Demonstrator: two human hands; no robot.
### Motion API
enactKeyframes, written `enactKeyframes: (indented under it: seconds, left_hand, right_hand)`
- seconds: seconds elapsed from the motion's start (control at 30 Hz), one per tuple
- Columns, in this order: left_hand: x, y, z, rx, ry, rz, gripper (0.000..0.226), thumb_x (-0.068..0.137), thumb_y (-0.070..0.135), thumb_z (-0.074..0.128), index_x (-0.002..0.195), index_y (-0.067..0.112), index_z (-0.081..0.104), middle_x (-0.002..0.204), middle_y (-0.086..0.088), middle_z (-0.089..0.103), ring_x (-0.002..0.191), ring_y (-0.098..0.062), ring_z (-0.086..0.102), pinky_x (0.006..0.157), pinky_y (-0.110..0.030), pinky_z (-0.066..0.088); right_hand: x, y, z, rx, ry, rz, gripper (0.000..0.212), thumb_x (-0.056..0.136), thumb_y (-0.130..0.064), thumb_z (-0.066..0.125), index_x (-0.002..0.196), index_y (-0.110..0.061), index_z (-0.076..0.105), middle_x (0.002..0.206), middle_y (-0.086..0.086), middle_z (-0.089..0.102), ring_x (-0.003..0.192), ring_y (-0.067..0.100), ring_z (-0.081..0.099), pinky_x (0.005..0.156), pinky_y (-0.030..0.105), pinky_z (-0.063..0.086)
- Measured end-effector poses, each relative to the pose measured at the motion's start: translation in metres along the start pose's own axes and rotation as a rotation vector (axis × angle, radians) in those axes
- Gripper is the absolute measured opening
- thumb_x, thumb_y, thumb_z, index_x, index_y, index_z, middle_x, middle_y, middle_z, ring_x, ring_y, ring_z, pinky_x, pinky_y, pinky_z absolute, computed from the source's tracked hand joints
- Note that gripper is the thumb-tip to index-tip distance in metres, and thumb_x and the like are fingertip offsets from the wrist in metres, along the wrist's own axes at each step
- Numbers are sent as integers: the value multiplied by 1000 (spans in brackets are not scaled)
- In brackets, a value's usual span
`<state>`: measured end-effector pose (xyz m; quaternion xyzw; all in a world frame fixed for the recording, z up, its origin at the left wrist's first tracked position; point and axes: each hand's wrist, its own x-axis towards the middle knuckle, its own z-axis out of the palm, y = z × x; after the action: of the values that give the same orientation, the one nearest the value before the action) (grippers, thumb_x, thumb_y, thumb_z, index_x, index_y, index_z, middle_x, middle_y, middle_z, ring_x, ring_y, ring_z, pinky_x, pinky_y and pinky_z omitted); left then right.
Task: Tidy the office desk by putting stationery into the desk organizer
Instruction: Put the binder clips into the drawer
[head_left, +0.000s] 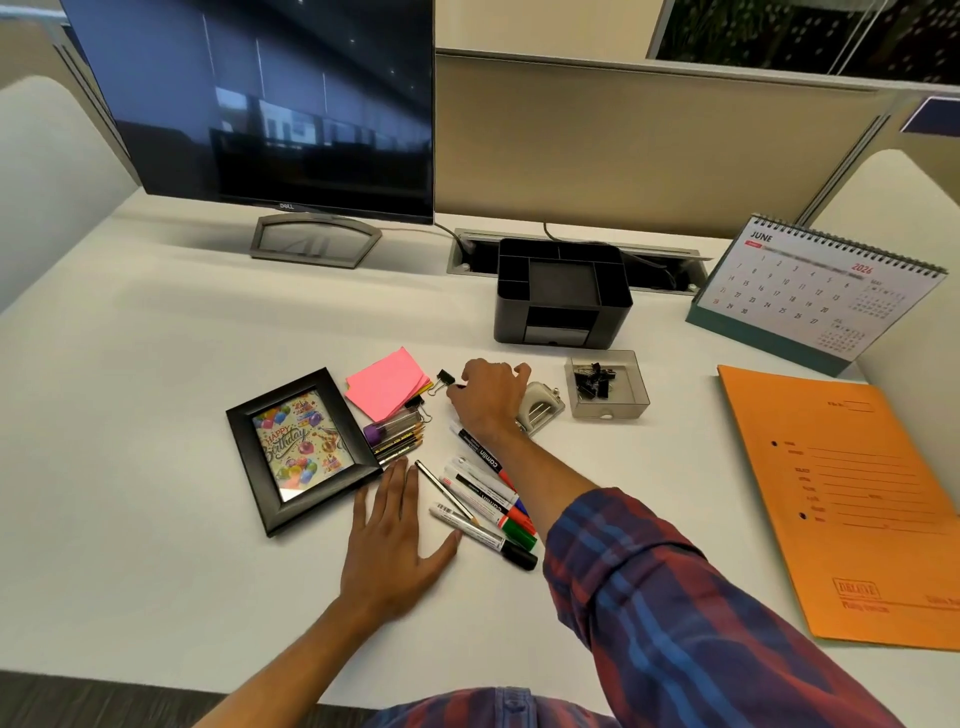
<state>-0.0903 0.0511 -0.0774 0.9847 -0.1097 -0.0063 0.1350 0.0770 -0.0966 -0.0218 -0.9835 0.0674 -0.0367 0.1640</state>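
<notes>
Standing at the rear of the white bench (156, 338), the black desk organizer (563, 296) showed several open-top compartments and a front slot; nothing could be seen inside any of them. Just right and forward of it sat a clear plastic tray (609, 384) holding a cluster of black binder clips (592, 381).

Right hand (488, 397) lay on the bench between the pink sticky notes (387, 383) and a metal hole punch (540, 410), fingers curled down, fingertips beside a loose black binder clip (445, 377); whether the grip was clamped on anything could not be told. Left hand (395, 540) rested flat, fingers straight and together, grip on nothing, just beside the black picture frame (301, 449).

Markers (488, 512) lay in a loose heap between the 2 hands, caps red, blue, green and black; 1 barrel read "camlin". A bundle of pencils (402, 441) lay against the frame's right edge, with a second binder clip (415, 402) at the notes' lower corner.

Readable writing: frame card "HAPPY Birthday"; monitor (260, 104) bezel "DELL"; desk calendar (810, 291) "JUNE", "2026". The orange file folder (852, 499) at right carried printed lines, too small to read.
</notes>
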Motion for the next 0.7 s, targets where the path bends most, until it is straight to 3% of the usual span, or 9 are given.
enactKeyframes:
  seconds: [0.2, 0.33, 0.43, 0.53, 0.6, 0.7]
  left_hand:
    - [0, -1, 1, 15, -2, 5, 92, 90, 75, 20, 156, 15, 0, 164, -2, 0, 150, -14, -2, 120, -44, 1]
    - [-1, -2, 2, 27, -3, 8, 91, 90, 74, 21, 156, 14, 2, 164, -3, 2, 150, -16, 2, 120, -44, 2]
    - [0, -1, 2, 37, 4, 4, 90, 90, 73, 24, 156, 12, 7, 163, -4, 6, 150, -17, 8, 120, -44, 3]
    - [0, -2, 3, 33, 5, 5, 90, 90, 71, 27, 156, 12, 8, 163, -4, 7, 150, -16, 8, 120, -43, 3]
    - [0, -2, 3, 35, 6, 7, 90, 90, 71, 27, 156, 12, 9, 163, -4, 8, 150, -16, 7, 120, -44, 4]
    - [0, -2, 3, 42, 6, 5, 90, 90, 72, 26, 156, 11, 9, 163, -5, 8, 150, -17, 7, 120, -44, 4]
  right_hand:
    - [5, 13, -15, 324, 183, 44, 25, 85, -40, 65, 101, -22, 71, 96, -6, 72, 95, 14, 63, 101, 42, 24]
    - [5, 31, -31, 461, 255, 55, 24, 83, -36, 68, 102, -22, 69, 97, -9, 71, 89, 10, 62, 94, 33, 24]
    - [6, 50, -38, 553, 300, 45, 26, 81, -29, 70, 105, -21, 68, 96, -7, 71, 89, 11, 63, 94, 34, 38]
    - [4, 71, -49, 557, 340, 65, 29, 81, -23, 72, 109, -17, 67, 98, -2, 70, 89, 12, 63, 85, 35, 53]
    - [3, 86, -57, 510, 326, 84, 31, 82, -20, 72, 111, -14, 66, 104, 2, 69, 92, 16, 64, 78, 25, 51]
    - [1, 106, -64, 392, 272, 119, 33, 83, -19, 72, 114, -13, 65, 111, 6, 67, 97, 20, 63, 76, 20, 44]
